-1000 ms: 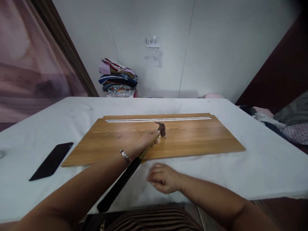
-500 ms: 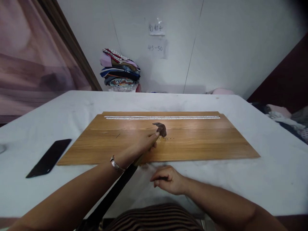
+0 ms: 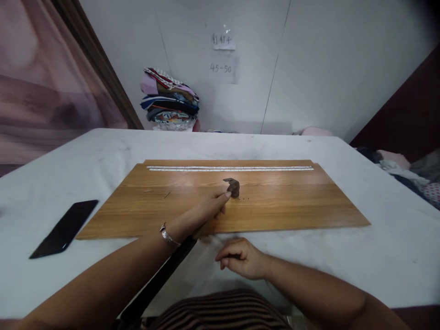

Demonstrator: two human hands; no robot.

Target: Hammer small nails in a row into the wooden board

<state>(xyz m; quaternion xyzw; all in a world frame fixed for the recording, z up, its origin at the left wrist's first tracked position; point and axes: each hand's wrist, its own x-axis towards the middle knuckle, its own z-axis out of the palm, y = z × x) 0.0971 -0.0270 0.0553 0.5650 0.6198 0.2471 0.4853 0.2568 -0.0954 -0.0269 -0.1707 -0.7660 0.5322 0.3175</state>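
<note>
My left hand (image 3: 213,205) is closed around the handle of a claw hammer (image 3: 233,188), close up behind its dark head. The hammer's black grip runs back beneath my left forearm toward my body. Its head is over the middle of a brown wooden board (image 3: 292,201); whether it touches the surface I cannot tell. Several tiny dark dots (image 3: 244,198) show on the wood just right of the head. My right hand (image 3: 242,258) lies at the near side of the board, apart from it, fingers curled loosely with nothing visible in them.
Two thin nails or pins, one dark (image 3: 167,195) and one light (image 3: 147,190), lie on the board's left part. White measuring strips (image 3: 230,169) run along its far edge. A black phone-like slab (image 3: 65,229) lies left on the white-covered table (image 3: 385,247). Folded cloths (image 3: 171,101) are stacked behind.
The hammer head has shifted slightly right and down over the board, with my left hand moving along with it. My right hand stays in nearly the same place. The view has moved slightly.
</note>
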